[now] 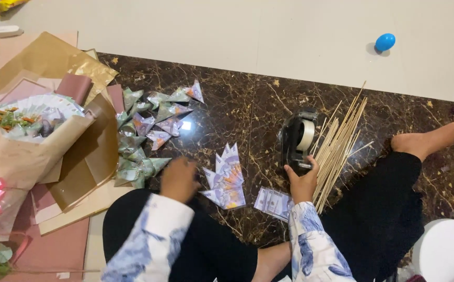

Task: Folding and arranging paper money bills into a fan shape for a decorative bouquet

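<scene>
This looks like a room in a home, used as a place for handmade gift work. The person sits directly on the floor (248, 104), which is dark brown polished marble with light veins; farther away it changes to plain cream tiles. There is no desk or bench. Craft materials lie spread on the floor: sheets of brown and pink wrapping paper (49, 62) at the left, a wrapped bouquet (23, 136) with a pink ribbon, folded banknotes (154, 115), thin wooden sticks (339, 141) and a black tape dispenser (297, 138). A small blue plastic egg (385, 42) lies on the far tiles.
</scene>
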